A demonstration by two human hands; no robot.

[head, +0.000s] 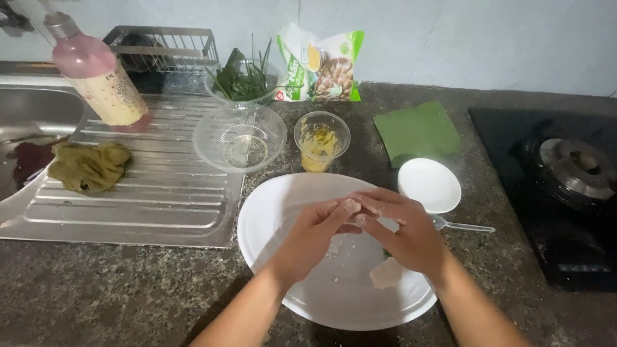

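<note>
Seen from the head camera: left hand (313, 236) and right hand (402, 232) meeting fingertip to fingertip above a large white plate (276, 212) at the counter's near edge, fingers pinched narrow around a small pale lump of dough (352, 207), floury at the tips. On the plate, just beside the right wrist, another pale dough piece (386, 272). Just right of the plate, a small white bowl (429, 184) with a clear plastic spoon (463, 226) beside it. Farther back, a plastic cup of yellow liquid (321, 141), an empty clear bowl (239, 137), a green leaf square (416, 132). On the steel drainboard (160, 199) to the left, a crumpled green cloth (89, 166).
</note>
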